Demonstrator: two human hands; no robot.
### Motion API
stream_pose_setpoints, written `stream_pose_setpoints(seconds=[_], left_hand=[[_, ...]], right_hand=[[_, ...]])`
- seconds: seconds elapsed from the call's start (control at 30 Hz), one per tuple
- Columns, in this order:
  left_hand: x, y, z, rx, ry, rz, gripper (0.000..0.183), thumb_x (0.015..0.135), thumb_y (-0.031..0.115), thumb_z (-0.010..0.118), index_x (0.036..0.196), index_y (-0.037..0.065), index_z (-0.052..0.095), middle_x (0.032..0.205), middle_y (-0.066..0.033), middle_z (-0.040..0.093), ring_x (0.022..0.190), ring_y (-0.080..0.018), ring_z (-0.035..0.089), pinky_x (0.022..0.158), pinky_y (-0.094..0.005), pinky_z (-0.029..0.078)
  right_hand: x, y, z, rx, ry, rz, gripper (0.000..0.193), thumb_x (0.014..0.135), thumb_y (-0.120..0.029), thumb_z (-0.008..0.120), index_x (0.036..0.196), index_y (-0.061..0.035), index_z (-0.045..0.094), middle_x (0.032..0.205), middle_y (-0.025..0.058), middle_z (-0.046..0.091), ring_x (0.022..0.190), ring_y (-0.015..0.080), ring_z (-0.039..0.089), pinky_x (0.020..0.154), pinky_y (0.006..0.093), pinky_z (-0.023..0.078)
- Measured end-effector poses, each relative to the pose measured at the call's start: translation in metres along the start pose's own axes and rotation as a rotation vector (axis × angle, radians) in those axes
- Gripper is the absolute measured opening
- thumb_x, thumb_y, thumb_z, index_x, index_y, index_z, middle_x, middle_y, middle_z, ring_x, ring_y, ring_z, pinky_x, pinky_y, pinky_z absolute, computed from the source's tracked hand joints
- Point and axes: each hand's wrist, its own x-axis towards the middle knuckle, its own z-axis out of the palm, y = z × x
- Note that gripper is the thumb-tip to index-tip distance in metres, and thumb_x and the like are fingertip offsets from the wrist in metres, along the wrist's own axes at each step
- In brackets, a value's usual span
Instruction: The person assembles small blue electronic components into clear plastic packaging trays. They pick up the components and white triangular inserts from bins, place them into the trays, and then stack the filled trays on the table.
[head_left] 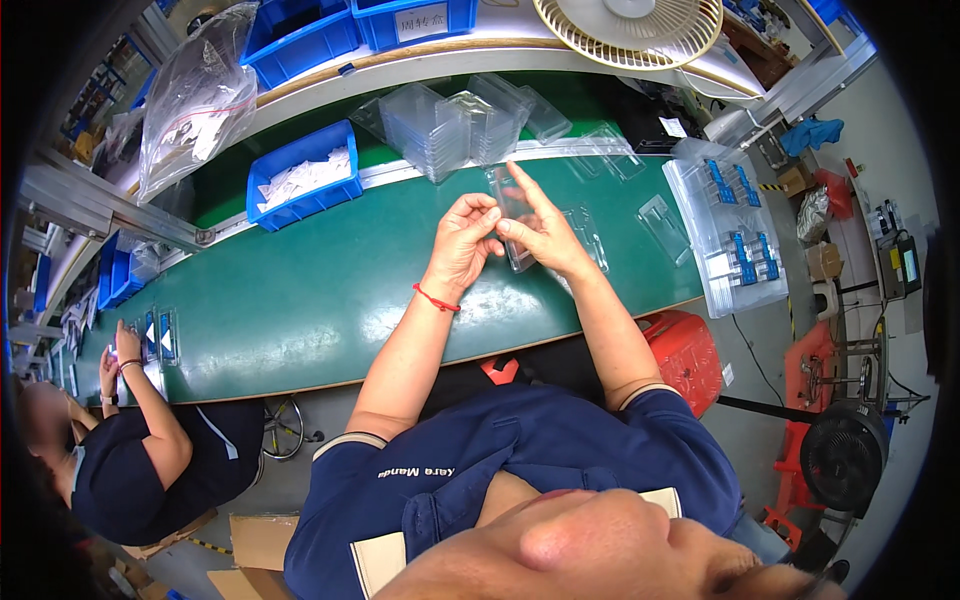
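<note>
In front of me, above the green table, a thin clear plastic shell point(518, 258) is held up between my two hands. My right hand point(545, 235) has it between the thumb and the long fingers, with the index finger stretched out along it. At its left edge, my left hand point(462, 240) is closed, thumb and index fingertips pinched together; anything tiny between those tips is too small to make out. Another clear shell point(590, 240) lies on the table just behind my right hand. Stacks of clear plastic shells point(425, 130) stand beyond my hands.
A blue bin point(255, 185) of small white pieces sits at the back left. To the right are a loose clear shell point(662, 225) and a clear tray point(715, 275) with blue-marked packs. A co-worker's hand point(127, 343) works at far left. A red stool point(685, 360) stands below the table edge.
</note>
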Motion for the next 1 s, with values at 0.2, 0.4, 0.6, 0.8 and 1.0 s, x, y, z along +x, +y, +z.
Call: stream_pose_setpoints(seconds=[0.2,0.4,0.6,0.8,1.0], left_hand=[[-0.001,-0.010,-0.003,-0.068,0.108,-0.009,0.019,0.090,0.005,0.063,0.108,0.001,0.065,0.092,-0.0096,0.068,0.075,-0.0172,0.068,0.054,-0.0270,0.060],[-0.002,-0.008,0.002,-0.076,0.111,0.019,0.020,0.092,0.006,0.061,0.110,0.001,0.066,0.090,-0.0102,0.069,0.074,-0.0175,0.068,0.053,-0.0271,0.060],[-0.004,-0.006,0.006,-0.026,0.116,0.086,0.019,0.092,0.008,0.061,0.109,0.002,0.066,0.090,-0.0088,0.069,0.072,-0.0160,0.067,0.052,-0.0260,0.058],[-0.004,-0.013,0.010,-0.015,0.212,0.132,0.019,0.092,0.009,0.062,0.109,0.003,0.067,0.093,-0.0079,0.069,0.073,-0.0134,0.065,0.055,-0.0245,0.056],[-0.008,-0.014,0.015,-0.001,0.193,0.157,0.018,0.092,0.008,0.063,0.108,0.002,0.068,0.096,-0.0065,0.069,0.078,-0.0111,0.064,0.065,-0.0233,0.056]], right_hand=[[-0.003,0.007,0.010,0.133,-0.024,-0.057,0.078,0.089,-0.023,0.067,0.152,-0.0137,0.022,0.140,0.0121,0.044,0.109,0.0138,0.052,0.088,0.0265,0.046],[-0.001,0.012,0.011,0.005,0.000,-0.103,0.078,0.089,-0.031,0.066,0.152,-0.0140,0.022,0.137,0.0139,0.047,0.101,0.0154,0.057,0.085,0.0280,0.049],[-0.003,0.002,0.019,-0.001,0.024,-0.092,0.081,0.089,-0.039,0.064,0.152,-0.0105,0.021,0.140,0.0187,0.045,0.113,0.0220,0.055,0.092,0.0315,0.046],[-0.003,0.005,0.024,-0.138,0.051,-0.237,0.083,0.092,-0.050,0.055,0.151,-0.0050,0.017,0.149,0.0222,0.032,0.135,0.0328,0.037,0.108,0.0361,0.032],[-0.007,0.004,0.027,-0.215,0.068,-0.247,0.086,0.092,-0.055,0.050,0.152,-0.0044,0.013,0.148,0.0233,0.031,0.134,0.0366,0.037,0.108,0.0382,0.033]])
